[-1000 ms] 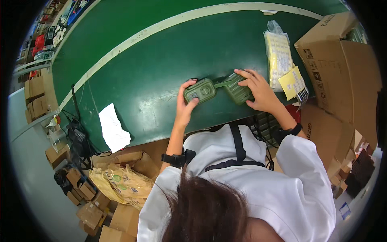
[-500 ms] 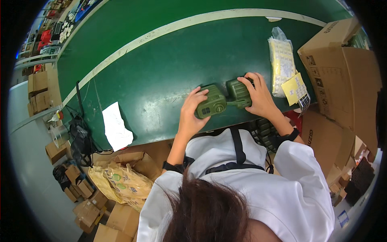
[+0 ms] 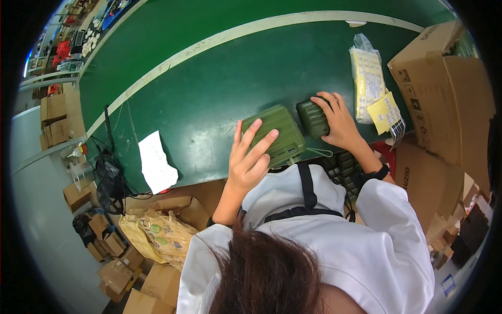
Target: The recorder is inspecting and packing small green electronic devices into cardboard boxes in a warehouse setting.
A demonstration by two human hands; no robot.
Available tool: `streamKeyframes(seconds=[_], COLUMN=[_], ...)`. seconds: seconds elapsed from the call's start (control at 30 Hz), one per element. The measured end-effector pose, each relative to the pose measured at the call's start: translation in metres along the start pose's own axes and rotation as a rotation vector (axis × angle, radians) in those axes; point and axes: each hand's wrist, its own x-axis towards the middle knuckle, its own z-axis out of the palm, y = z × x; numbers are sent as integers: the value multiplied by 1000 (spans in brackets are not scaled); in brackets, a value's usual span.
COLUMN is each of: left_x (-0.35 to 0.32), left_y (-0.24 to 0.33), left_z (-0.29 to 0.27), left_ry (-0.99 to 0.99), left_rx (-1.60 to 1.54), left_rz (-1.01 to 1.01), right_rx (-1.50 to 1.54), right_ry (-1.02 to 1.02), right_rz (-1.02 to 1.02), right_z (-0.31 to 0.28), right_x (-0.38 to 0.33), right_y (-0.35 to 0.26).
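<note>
Green cases: two ribbed olive cases lie on the worktop just ahead of your chest, the larger case [image 3: 276,135] at 11 o'clock of you, the smaller case [image 3: 312,118] touching or nearly touching its 2 o'clock corner; you cannot tell if they are joined.
Worktop: your green worktop [image 3: 209,89] carries both cases flat, so neither needs lifting to be handled.
Cardboard boxes: open boxes [image 3: 444,89] stand at 3 o'clock of the cases, within your right arm's reach.
Plastic bag: a clear bag of yellowish sheets [image 3: 367,76] lies at 1 o'clock of the smaller case, with a yellow note [image 3: 384,111] at its near end.
Paper: a white slip [image 3: 156,163] sits at 9 o'clock, well apart from your hands.
Left hand: your left hand [image 3: 250,157] lies on the larger case's near-left edge, grip spread, fingers flat, seemingly steadying it.
Right hand: your right hand [image 3: 340,123] cups the smaller case's right side, grip curled against it, not closed around it.
</note>
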Motion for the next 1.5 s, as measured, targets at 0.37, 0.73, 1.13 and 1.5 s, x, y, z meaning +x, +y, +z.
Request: streamKeyframes(seconds=[0.37, 0.73, 1.13, 1.5], left_x=[7, 40, 45, 56], left_y=[8, 21, 24, 6], left_z=[-14, -37, -8, -4], left_ry=[142, 103, 44, -43], left_rx=[56, -80, -1144, -1442], left_rz=[141, -29, -1123, -1152], right_rx=[10, 474, 1497, 1555], right_ry=[22, 0, -96, -56], right_rz=[27, -249, 246, 499], right_z=[3, -71, -46, -45], right_x=[-3, 20, 21, 27], right_y=[1, -61, -92, -81])
